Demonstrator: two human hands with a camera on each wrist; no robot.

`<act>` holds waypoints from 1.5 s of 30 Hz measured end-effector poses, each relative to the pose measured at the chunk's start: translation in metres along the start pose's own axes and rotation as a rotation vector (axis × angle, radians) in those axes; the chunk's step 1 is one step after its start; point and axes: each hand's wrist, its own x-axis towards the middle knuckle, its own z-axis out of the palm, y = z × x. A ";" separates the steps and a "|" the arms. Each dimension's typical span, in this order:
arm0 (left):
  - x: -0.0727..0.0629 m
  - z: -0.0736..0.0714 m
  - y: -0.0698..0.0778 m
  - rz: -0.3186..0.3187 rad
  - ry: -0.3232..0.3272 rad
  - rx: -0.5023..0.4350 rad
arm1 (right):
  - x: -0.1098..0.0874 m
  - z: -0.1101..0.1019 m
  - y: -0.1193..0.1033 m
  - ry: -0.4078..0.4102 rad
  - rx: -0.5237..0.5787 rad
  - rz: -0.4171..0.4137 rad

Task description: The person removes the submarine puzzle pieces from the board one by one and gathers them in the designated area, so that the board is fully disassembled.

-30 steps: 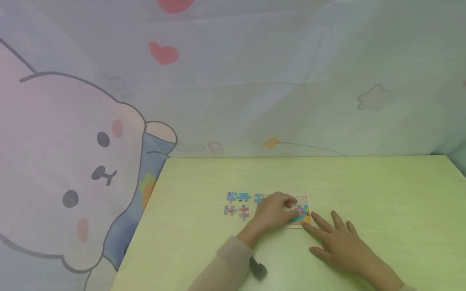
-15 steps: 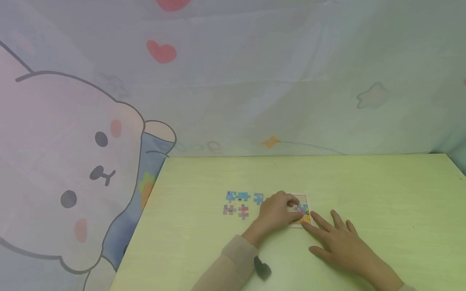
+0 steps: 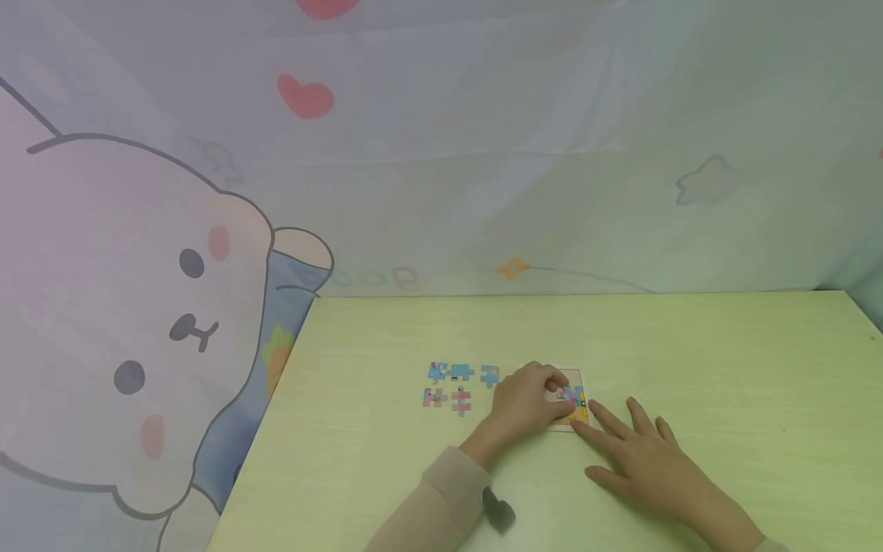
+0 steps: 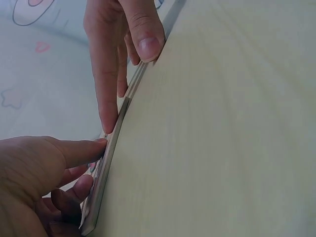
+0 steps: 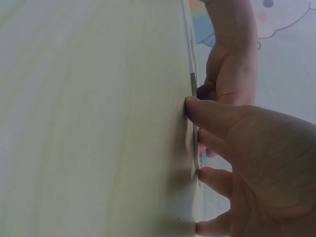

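A small jigsaw board (image 3: 577, 376) with a white border lies on the table. Over its left part is my left hand (image 3: 526, 400), its thumb and index finger pinching a pink-and-blue puzzle piece (image 3: 571, 394) near the board's right side. In the left wrist view, the thumb of this left hand (image 4: 32, 170) reaches along the board's edge and the other fingers curl beneath. Fingers spread, my right hand (image 3: 648, 464) rests with its fingertips at the board's lower right edge. The board's left part is hidden.
Left of the board lie several loose puzzle pieces, among them a blue piece (image 3: 490, 374) and a pink piece (image 3: 461, 401). All of it is on a pale yellow-green table (image 3: 731, 360), with a printed cloth (image 3: 441, 153) hanging behind.
My left hand has shifted slightly right, and its thumb now reaches the piece on the board's right side. The right hand has stayed in place.
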 end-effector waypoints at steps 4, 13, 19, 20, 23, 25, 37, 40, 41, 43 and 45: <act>-0.002 -0.001 0.001 0.002 0.006 -0.017 | 0.001 0.000 0.000 0.005 -0.004 -0.002; -0.004 0.001 0.000 0.035 0.044 -0.040 | 0.002 0.002 0.000 -0.003 -0.001 0.007; -0.006 0.001 -0.003 0.050 0.067 -0.089 | 0.002 0.004 0.000 -0.008 0.002 0.006; -0.006 0.001 -0.003 0.052 0.068 -0.099 | 0.002 0.004 0.001 -0.010 0.002 0.003; -0.007 0.001 -0.004 0.054 0.078 -0.132 | 0.002 0.005 0.001 -0.011 0.004 -0.004; -0.007 0.000 -0.005 0.054 0.085 -0.159 | 0.001 0.006 0.001 -0.010 0.008 -0.010; -0.020 -0.019 -0.013 0.002 0.120 -0.282 | 0.001 0.004 0.001 -0.008 -0.004 0.004; -0.025 -0.025 -0.018 -0.014 0.128 -0.291 | 0.001 0.003 0.001 -0.009 0.001 0.009; -0.027 -0.027 -0.021 -0.019 0.133 -0.286 | 0.001 0.003 0.001 -0.009 0.002 0.011; -0.031 -0.031 -0.026 -0.022 0.140 -0.280 | 0.002 0.003 0.001 -0.009 0.003 0.013; -0.035 -0.035 -0.031 -0.024 0.151 -0.264 | 0.002 0.003 0.001 -0.007 0.001 0.013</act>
